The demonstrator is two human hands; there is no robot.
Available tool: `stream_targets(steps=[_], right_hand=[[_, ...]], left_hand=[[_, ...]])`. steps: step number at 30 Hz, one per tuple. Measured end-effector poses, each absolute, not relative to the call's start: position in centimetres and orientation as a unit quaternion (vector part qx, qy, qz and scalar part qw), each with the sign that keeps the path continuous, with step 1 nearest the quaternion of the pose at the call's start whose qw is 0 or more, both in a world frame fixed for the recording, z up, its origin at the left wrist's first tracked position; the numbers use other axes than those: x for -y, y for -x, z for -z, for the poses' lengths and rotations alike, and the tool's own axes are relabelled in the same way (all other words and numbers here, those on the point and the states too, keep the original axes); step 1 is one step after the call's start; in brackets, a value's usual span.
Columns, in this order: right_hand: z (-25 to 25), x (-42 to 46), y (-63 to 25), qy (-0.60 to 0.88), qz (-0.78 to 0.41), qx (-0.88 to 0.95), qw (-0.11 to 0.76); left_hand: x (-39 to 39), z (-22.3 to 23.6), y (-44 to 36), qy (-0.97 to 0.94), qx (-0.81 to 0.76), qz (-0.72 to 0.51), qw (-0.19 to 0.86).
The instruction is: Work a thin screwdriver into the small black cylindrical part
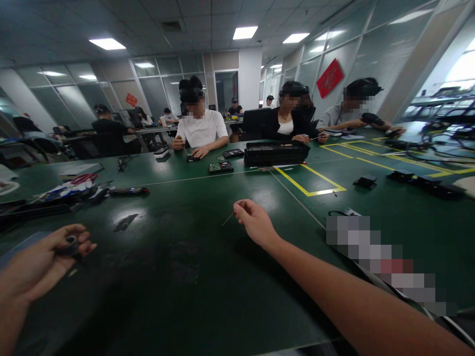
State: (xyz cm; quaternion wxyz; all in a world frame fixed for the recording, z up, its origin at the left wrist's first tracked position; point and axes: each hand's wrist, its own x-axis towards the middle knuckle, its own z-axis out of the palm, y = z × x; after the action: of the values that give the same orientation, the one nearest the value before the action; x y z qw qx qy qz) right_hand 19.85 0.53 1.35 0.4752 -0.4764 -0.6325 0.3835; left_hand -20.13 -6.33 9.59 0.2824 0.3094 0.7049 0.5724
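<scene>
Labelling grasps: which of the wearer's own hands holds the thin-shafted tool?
The right hand, nearer the picture's middle: it pinches the thin-shafted tool. The left hand instead holds a dark object with a round end.

Pictured: one left hand (pixel 46 257) and one right hand (pixel 257 222), one thin-shafted tool (pixel 228 219) and one dark ring-ended item (pixel 69 248), one green table (pixel 148 301), three people (pixel 203 129) along its far side, one long black box (pixel 275 155) and two red diamond-shaped hangings (pixel 330 79).
</scene>
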Motion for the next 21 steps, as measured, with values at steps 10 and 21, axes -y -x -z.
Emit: stream_targets(steps=[10, 21], right_hand=[[-2.4, -0.4, -20.1, 0.489, -0.322, 0.615, 0.527], [-3.3, 0.5, -20.4, 0.436, -0.331, 0.595, 0.589]], left_hand=[[2.0, -8.0, 9.9, -0.404, -0.508, -0.567, 0.508], [-0.2, -3.0, -0.3, -0.719, -0.512, -0.348, 0.316]])
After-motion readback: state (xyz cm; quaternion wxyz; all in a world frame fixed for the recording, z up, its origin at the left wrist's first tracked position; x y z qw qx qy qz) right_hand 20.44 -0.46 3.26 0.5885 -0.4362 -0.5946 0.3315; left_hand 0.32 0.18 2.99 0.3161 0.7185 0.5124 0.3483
